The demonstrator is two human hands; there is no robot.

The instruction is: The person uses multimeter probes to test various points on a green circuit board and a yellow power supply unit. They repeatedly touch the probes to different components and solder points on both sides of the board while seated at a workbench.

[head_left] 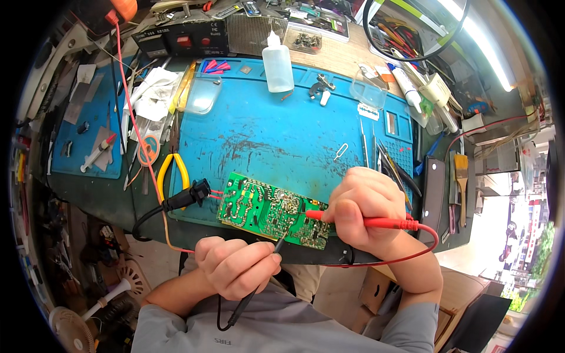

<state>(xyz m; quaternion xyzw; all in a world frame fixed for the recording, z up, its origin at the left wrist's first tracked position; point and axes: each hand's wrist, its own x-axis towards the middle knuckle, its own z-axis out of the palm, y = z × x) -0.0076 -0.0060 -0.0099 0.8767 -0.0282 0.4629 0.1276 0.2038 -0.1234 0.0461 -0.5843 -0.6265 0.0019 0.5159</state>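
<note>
A green circuit board (268, 209) lies near the front edge of the blue work mat (259, 135), its soldered side up. My left hand (238, 267) is closed round a black test probe (240, 310), whose tip meets the lower edge area of the board. Between the fingers of my right hand (362, 209) is a red test probe (388, 223), pointing left with its tip over the board's right half. Whether either tip touches a solder joint is too small to tell. A black power plug (187, 197) sits by the board's left end, where red wires join it.
Yellow-handled pliers (173, 176) lie left of the plug. A clear squeeze bottle (278, 65) stands at the back of the mat. Tweezers (365, 144), a razor blade (368, 112) and a bent wire pin (341, 152) lie to the right. The red lead (432, 241) loops below my right hand.
</note>
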